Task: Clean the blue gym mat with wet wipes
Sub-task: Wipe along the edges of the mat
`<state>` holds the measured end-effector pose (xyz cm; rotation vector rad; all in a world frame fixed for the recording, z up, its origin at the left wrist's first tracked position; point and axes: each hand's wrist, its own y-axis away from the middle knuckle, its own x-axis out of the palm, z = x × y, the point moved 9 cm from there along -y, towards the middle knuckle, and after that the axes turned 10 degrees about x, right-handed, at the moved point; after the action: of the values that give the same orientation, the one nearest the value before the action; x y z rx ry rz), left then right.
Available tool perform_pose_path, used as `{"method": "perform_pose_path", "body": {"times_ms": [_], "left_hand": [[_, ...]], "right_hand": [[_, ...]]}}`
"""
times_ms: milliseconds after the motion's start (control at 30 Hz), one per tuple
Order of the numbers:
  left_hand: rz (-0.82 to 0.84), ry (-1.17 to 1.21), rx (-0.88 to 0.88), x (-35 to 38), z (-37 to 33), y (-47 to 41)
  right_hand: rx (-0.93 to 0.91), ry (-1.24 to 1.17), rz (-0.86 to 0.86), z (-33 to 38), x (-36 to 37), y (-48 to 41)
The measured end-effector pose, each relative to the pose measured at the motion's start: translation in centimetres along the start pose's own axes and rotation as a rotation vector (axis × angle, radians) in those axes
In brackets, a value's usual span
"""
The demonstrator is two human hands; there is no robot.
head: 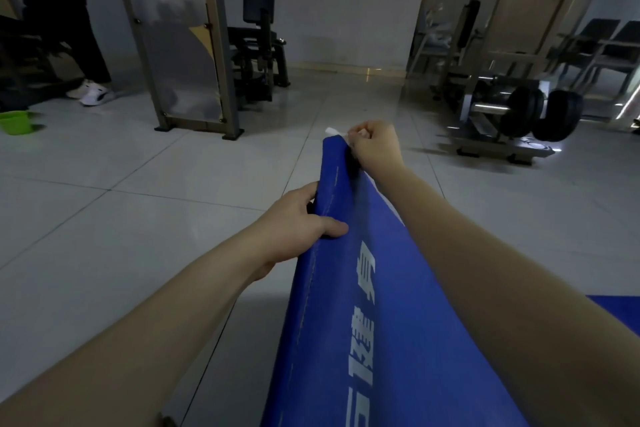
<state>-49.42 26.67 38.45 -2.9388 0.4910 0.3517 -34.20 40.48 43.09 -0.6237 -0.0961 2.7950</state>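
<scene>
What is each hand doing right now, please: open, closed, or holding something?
Left hand: closed, gripping the raised edge of the blue mat.
Right hand: closed, holding a white wet wipe at the mat's far corner.

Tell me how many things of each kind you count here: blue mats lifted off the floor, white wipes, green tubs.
Blue padded gym mat, lifted: 1
White wet wipe: 1
Green plastic tub: 1
Total: 3

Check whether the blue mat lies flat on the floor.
No, the blue mat is tilted off the tiles, its edge gripped by the left hand while the right hand holds a wipe at its far corner.
</scene>
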Motion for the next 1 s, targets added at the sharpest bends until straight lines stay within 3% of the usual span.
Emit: {"method": "perform_pose_path", "body": {"times_ms": [100, 200, 267, 300, 433, 500, 567, 667, 800, 900, 1000], "left_hand": [[-0.051, 0.028, -0.014, -0.4, 0.5, 0.0], [-0.085, 0.007, -0.018, -1.2, 1.0, 0.1], [-0.07, -0.019, -0.008, -1.4, 0.9, 0.0], [-0.066, -0.025, -0.005, -1.4, 0.8, 0.1], [-0.096, 0.002, -0.044, -1.9, 1.3, 0.4], [-0.103, -0.002, -0.075, -1.8, 1.8, 0.3], [-0.103, 0.001, -0.087, -1.8, 2.1, 0.2], [-0.093, 0.002, -0.09, -1.7, 2.1, -0.1], [-0.097, -0.023, -0.097, -2.1, 2.2, -0.1], [-0.079, -0.028, -0.056, -2.0, 1.8, 0.0], [-0.086, -0.019, -0.038, -2.1, 1.6, 0.0]], "right_hand": [[0.098, -0.12, 0.13, -0.8, 1.1, 2.6], [-0.127, -0.198, 0.241, 0.6, 2.0, 7.4], [-0.3, -0.161, 0.229, 1.2, 1.6, 9.3], [-0.304, -0.134, 0.196, 0.6, 1.4, 9.3], [0.029, 0.125, 0.119, -5.9, 0.7, 6.6], [0.189, 0.062, 0.212, -7.6, 1.2, 6.5], [0.232, -0.083, 0.264, -6.3, 1.4, 6.6], [0.143, -0.272, 0.334, -2.3, 1.4, 6.9], [-0.069, -0.197, 0.483, 0.6, 2.4, 8.9], [-0.23, -0.107, 0.298, -0.1, 1.5, 8.6], [-0.051, -0.017, 0.108, -5.4, 0.6, 6.0]]}}
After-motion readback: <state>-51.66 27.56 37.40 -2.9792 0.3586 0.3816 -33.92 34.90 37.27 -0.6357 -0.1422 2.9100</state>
